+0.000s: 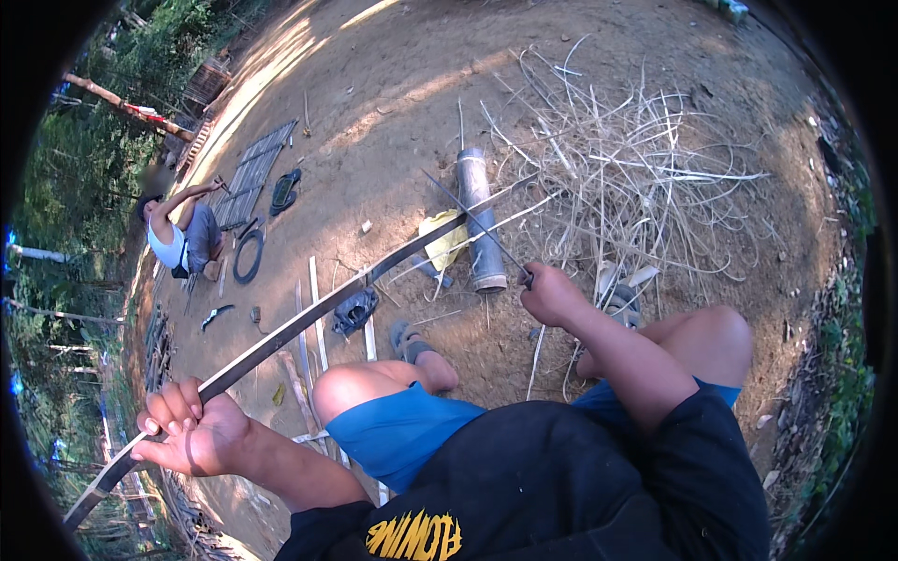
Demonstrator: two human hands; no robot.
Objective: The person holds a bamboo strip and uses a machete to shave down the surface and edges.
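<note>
My left hand (192, 432) grips a long, dark bamboo strip (309, 318) near its lower end. The strip runs diagonally up to the right across my knees. My right hand (550, 292) is closed on the handle of a long thin knife (472, 224), whose blade points up and left and crosses the strip near a yellow cloth (447, 239). I sit with bare knees, in blue shorts and a black shirt.
A grey tube (479, 217) lies on the dirt ahead, beside a heap of pale bamboo shavings (631, 178). Cut slats (316, 318) and a dark bag (355, 309) lie by my feet. Another person (182, 234) crouches at left near a slatted mat (253, 173), sandals and a hoop.
</note>
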